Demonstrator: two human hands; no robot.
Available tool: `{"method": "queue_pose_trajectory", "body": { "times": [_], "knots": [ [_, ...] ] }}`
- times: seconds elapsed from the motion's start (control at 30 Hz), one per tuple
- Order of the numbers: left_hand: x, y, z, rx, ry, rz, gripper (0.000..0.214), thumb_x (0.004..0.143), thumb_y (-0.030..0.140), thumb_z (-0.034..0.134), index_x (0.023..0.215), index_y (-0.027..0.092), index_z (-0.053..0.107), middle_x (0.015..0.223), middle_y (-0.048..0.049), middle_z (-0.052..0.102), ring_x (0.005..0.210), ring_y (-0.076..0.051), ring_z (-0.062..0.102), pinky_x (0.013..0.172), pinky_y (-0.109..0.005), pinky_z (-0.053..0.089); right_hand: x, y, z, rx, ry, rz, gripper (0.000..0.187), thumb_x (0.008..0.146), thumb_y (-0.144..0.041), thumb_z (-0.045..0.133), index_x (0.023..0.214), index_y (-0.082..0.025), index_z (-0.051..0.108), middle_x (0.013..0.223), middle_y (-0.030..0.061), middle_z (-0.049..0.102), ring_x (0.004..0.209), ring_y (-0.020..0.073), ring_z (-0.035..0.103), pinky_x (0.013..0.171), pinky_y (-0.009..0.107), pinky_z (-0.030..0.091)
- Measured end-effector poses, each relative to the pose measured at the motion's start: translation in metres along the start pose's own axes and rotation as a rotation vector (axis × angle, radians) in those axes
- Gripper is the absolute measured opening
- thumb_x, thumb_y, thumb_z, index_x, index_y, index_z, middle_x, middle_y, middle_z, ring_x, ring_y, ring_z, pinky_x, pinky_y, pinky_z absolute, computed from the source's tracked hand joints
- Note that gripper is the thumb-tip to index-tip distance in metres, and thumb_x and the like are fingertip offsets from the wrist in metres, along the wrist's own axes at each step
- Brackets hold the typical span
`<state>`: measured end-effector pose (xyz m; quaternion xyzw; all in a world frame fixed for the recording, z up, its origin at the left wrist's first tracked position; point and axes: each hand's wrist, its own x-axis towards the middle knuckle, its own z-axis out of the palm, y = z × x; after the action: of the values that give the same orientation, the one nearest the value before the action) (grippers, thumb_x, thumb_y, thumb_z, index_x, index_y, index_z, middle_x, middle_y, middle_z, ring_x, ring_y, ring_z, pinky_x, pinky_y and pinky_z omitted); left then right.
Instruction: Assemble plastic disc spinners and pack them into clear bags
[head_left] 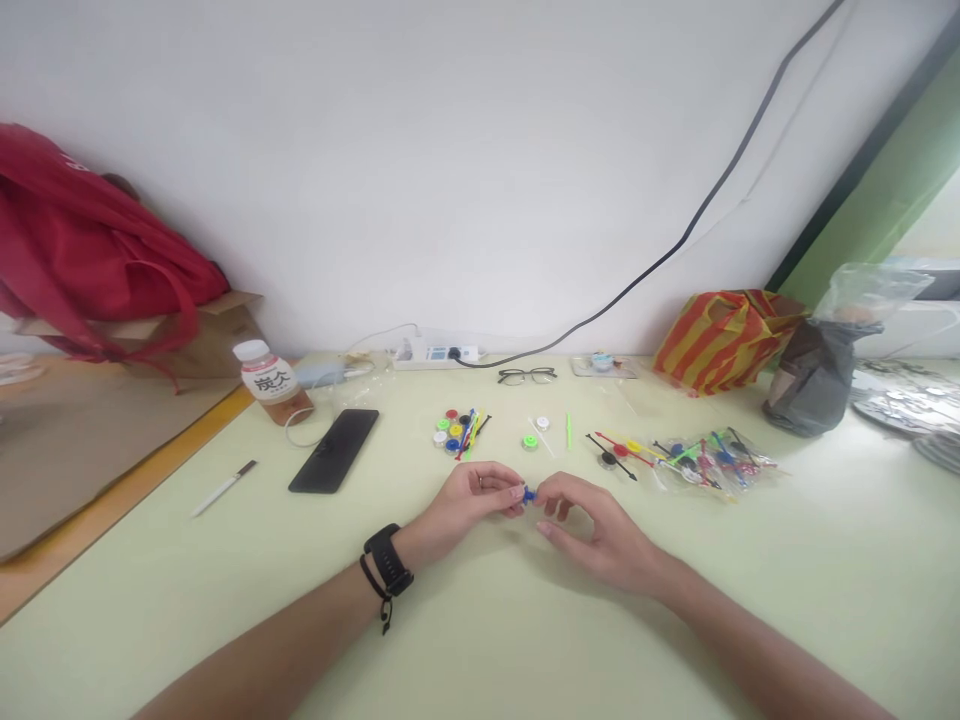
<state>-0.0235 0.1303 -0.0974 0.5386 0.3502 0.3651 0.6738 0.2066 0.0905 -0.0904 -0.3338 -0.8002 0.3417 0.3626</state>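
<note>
Black phone (334,452) on the left, then the left hand (480,493) pinching a small blue piece (529,496) mid-table. The right hand (592,525) is right beside it, loosely curled, thumb apart, can't tell if touching. Bagged colorful spinners (686,462) lie farther right.

blue piece (529,495): partly hidden by left hand (484,490), shape too small to tell | red bag (97,245): cut off, left | both forearms (300,625): cut off, near | silver pieces (904,402): blurred, cut off, right
</note>
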Motion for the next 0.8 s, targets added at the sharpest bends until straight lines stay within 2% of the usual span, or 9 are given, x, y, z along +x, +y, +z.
{"method": "queue_pose_trajectory", "body": {
  "times": [0.23, 0.3, 0.37, 0.43, 0.5, 0.57, 0.63, 0.7, 0.8],
  "knots": [
    [-0.001, 0.001, 0.0, -0.008, 0.023, -0.015, 0.033, 0.078, 0.036, 0.088, 0.099, 0.013, 0.076, 0.087, -0.0081, 0.077, 0.079, -0.018, 0.072, 0.082, -0.031, 0.056, -0.004, 0.008, 0.001, 0.006, 0.032, 0.053, 0.027, 0.097, -0.023, 0.058, 0.124, -0.026, 0.058, 0.106, 0.0062, 0.068, 0.086, 0.0186, 0.062, 0.081, 0.036, 0.056],
    [-0.001, 0.001, 0.0, -0.024, 0.022, -0.011, 0.034, 0.078, 0.036, 0.089, 0.1, 0.014, 0.076, 0.088, -0.0078, 0.077, 0.08, -0.018, 0.072, 0.082, -0.031, 0.056, -0.005, 0.009, 0.003, 0.052, 0.062, 0.102, 0.048, 0.098, -0.026, 0.058, 0.144, -0.029, 0.044, 0.108, 0.0064, 0.065, 0.082, 0.0177, 0.062, 0.079, 0.036, 0.056],
    [0.0, 0.001, 0.0, -0.041, 0.026, 0.001, 0.034, 0.077, 0.036, 0.089, 0.1, 0.014, 0.076, 0.089, -0.0077, 0.077, 0.081, -0.018, 0.072, 0.083, -0.031, 0.055, -0.005, 0.009, 0.005, 0.122, 0.099, 0.155, 0.074, 0.098, -0.029, 0.059, 0.16, -0.032, 0.018, 0.109, 0.0056, 0.063, 0.077, 0.0163, 0.061, 0.074, 0.035, 0.057],
    [0.0, 0.0, 0.0, -0.052, 0.036, 0.016, 0.034, 0.077, 0.036, 0.089, 0.1, 0.014, 0.077, 0.092, -0.0079, 0.077, 0.082, -0.017, 0.071, 0.084, -0.032, 0.055, -0.004, 0.008, 0.006, 0.195, 0.145, 0.201, 0.082, 0.098, -0.033, 0.06, 0.162, -0.033, 0.009, 0.111, 0.0048, 0.062, 0.074, 0.0146, 0.061, 0.07, 0.033, 0.055],
    [0.0, 0.0, 0.0, -0.049, 0.046, 0.03, 0.033, 0.077, 0.035, 0.089, 0.101, 0.014, 0.077, 0.094, -0.0083, 0.077, 0.082, -0.017, 0.071, 0.085, -0.031, 0.055, -0.002, 0.006, 0.004, 0.237, 0.133, 0.223, 0.055, 0.097, -0.037, 0.063, 0.148, -0.029, 0.042, 0.104, 0.0031, 0.062, 0.072, 0.0135, 0.06, 0.066, 0.03, 0.052],
    [0.0, -0.001, -0.001, -0.039, 0.051, 0.039, 0.032, 0.079, 0.034, 0.088, 0.101, 0.014, 0.077, 0.095, -0.0084, 0.077, 0.083, -0.017, 0.071, 0.084, -0.03, 0.055, 0.0, 0.004, 0.0, 0.255, -0.001, 0.239, 0.022, 0.097, -0.042, 0.063, 0.095, -0.02, 0.068, 0.081, 0.0, 0.059, 0.063, 0.0117, 0.053, 0.059, 0.026, 0.045],
    [0.001, -0.002, -0.001, -0.03, 0.053, 0.049, 0.031, 0.08, 0.034, 0.087, 0.101, 0.014, 0.077, 0.095, -0.0083, 0.077, 0.083, -0.016, 0.071, 0.084, -0.03, 0.055, 0.001, 0.003, -0.004, 0.272, -0.131, 0.244, 0.049, 0.099, -0.046, 0.06, 0.06, -0.018, 0.052, 0.061, -0.0029, 0.046, 0.055, 0.0101, 0.042, 0.053, 0.025, 0.038],
    [0.001, -0.003, -0.002, -0.018, 0.047, 0.052, 0.031, 0.081, 0.034, 0.087, 0.102, 0.014, 0.077, 0.095, -0.0085, 0.077, 0.085, -0.017, 0.071, 0.084, -0.03, 0.055, 0.002, 0.003, -0.006, 0.29, -0.124, 0.228, 0.051, 0.099, -0.047, 0.06, 0.059, -0.018, 0.048, 0.061, -0.0029, 0.045, 0.056, 0.0106, 0.041, 0.055, 0.026, 0.038],
    [0.0, -0.003, -0.002, 0.002, 0.034, 0.046, 0.031, 0.081, 0.034, 0.087, 0.102, 0.014, 0.077, 0.096, -0.0089, 0.077, 0.086, -0.018, 0.071, 0.084, -0.03, 0.056, 0.002, 0.001, -0.004, 0.258, 0.0, 0.174, 0.027, 0.097, -0.044, 0.064, 0.084, -0.02, 0.062, 0.082, 0.0015, 0.061, 0.073, 0.0154, 0.056, 0.069, 0.029, 0.049]
  ]
}}
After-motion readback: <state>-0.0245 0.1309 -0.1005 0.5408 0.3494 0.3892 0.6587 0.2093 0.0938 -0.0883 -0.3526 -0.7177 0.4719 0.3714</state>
